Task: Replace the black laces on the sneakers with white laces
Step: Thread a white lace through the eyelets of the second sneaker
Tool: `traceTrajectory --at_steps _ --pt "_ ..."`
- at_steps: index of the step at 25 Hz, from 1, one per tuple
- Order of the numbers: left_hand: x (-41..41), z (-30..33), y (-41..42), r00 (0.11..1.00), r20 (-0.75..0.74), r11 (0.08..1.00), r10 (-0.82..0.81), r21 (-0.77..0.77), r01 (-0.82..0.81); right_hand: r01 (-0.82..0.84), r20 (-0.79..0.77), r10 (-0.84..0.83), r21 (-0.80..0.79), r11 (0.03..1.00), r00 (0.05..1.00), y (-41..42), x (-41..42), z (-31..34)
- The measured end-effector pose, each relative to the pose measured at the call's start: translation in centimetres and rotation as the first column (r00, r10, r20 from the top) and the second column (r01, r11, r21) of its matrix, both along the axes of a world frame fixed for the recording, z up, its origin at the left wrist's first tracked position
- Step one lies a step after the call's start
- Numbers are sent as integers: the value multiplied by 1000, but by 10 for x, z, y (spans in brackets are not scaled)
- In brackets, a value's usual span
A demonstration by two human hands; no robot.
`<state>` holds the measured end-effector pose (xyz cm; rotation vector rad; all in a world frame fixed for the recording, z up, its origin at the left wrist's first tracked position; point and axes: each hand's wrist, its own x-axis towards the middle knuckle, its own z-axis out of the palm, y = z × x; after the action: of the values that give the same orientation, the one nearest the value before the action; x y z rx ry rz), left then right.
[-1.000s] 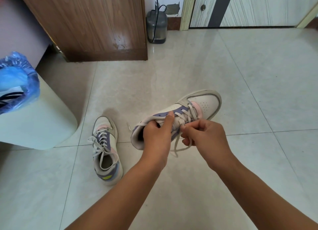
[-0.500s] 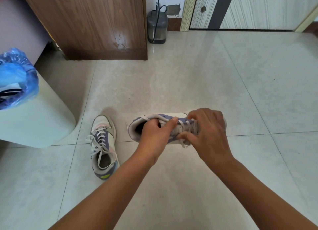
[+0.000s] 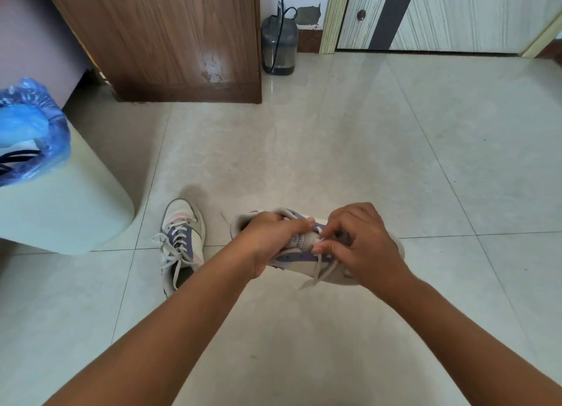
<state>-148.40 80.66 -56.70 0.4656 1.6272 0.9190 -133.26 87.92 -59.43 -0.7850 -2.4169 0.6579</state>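
I hold a white and purple sneaker [image 3: 292,258] just above the tiled floor, its toe pointing right. My left hand [image 3: 267,238] grips its collar and tongue. My right hand [image 3: 362,244] covers the front half and pinches the white lace [image 3: 319,272] near the eyelets. One loose lace end hangs below the shoe. The second sneaker [image 3: 182,244] lies on the floor to the left, laced in white, toe pointing away from me.
A pale bin [image 3: 60,205] with a blue plastic liner [image 3: 27,126] stands at the left; something black lies inside it. A wooden cabinet [image 3: 170,38] and a grey appliance with a cable [image 3: 279,45] stand at the back. A door [image 3: 441,13] is at the far right.
The held sneaker has come down toward the floor and rolled so its side faces me. My right hand moved from the hanging lace end onto the front eyelets.
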Motion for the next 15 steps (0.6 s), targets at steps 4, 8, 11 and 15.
traceTrajectory --at_steps 4,8,11,15 --pt "-8 -3 2 934 -203 956 -292 -33 292 -100 151 112 -87 991 982 21 13 8" --pt "-31 0 1 823 -352 895 -446 -171 412 495 251 -459 -106 862 852 90 77 1" --pt "-44 9 0 765 -444 884 -467 -245 397 853 506 -731 -18 522 458 128 160 -14" --pt "-52 16 -2 712 -477 857 -515 -276 435 903 603 -734 53 427 312 116 176 -39"
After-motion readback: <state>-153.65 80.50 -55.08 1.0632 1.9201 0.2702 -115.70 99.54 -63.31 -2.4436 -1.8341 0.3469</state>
